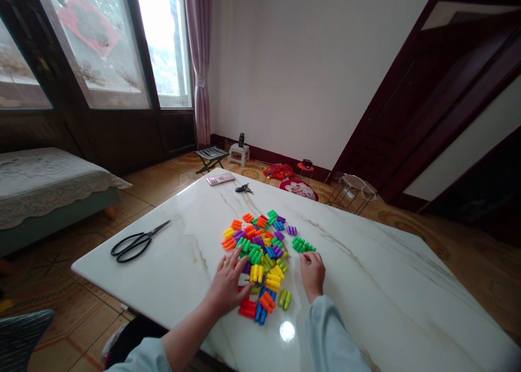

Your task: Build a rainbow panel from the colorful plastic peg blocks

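Observation:
A heap of small coloured plastic building pieces lies in the middle of a white marble table. My left hand rests flat on the near left edge of the heap, fingers spread over yellow, white and red pieces. To the right of the heap, my right hand has its fingers curled, just below a cluster of green pieces. Whether it holds a piece is hidden. A yellow-green piece lies between my wrists.
Black scissors lie at the table's left. A phone and a bunch of keys sit at the far end. A bed stands to the left. Small stools and red items stand along the far wall.

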The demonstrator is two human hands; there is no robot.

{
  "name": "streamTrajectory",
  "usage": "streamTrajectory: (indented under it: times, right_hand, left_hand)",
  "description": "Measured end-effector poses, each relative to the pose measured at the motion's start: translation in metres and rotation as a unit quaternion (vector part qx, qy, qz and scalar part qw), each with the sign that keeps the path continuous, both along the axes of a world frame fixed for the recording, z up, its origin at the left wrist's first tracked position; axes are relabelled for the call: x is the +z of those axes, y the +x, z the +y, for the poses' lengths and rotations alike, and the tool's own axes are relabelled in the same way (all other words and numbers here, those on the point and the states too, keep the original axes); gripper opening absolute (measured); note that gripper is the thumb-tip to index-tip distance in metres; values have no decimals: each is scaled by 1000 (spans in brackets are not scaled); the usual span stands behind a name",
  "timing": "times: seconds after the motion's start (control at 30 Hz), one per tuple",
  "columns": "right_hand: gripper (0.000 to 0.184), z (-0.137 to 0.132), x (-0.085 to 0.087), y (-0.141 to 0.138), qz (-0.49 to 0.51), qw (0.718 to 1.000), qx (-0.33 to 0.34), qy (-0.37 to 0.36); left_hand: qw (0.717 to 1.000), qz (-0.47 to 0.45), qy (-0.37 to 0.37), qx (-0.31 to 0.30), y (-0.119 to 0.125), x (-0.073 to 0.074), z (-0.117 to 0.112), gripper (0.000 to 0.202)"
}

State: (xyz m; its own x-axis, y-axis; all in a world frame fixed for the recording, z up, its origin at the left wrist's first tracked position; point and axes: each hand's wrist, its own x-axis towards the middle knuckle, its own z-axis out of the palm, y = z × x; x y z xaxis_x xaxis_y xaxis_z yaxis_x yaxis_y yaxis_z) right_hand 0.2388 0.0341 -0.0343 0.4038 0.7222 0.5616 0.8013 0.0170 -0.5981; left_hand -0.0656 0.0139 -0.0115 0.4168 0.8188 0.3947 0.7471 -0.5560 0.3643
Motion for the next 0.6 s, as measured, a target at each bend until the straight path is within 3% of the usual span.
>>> streamTrajectory:
  times: [0.27,0.6]
  right_hand:
    - [31,6,-8,2,-13,999,27,-27]
    - [39,4,-4,-2,-49,997,21,-52]
  left_hand:
    - [1000,12,-1,1,0,-1,0,56]
    - [1000,9,-3,3,0,0,0,57]
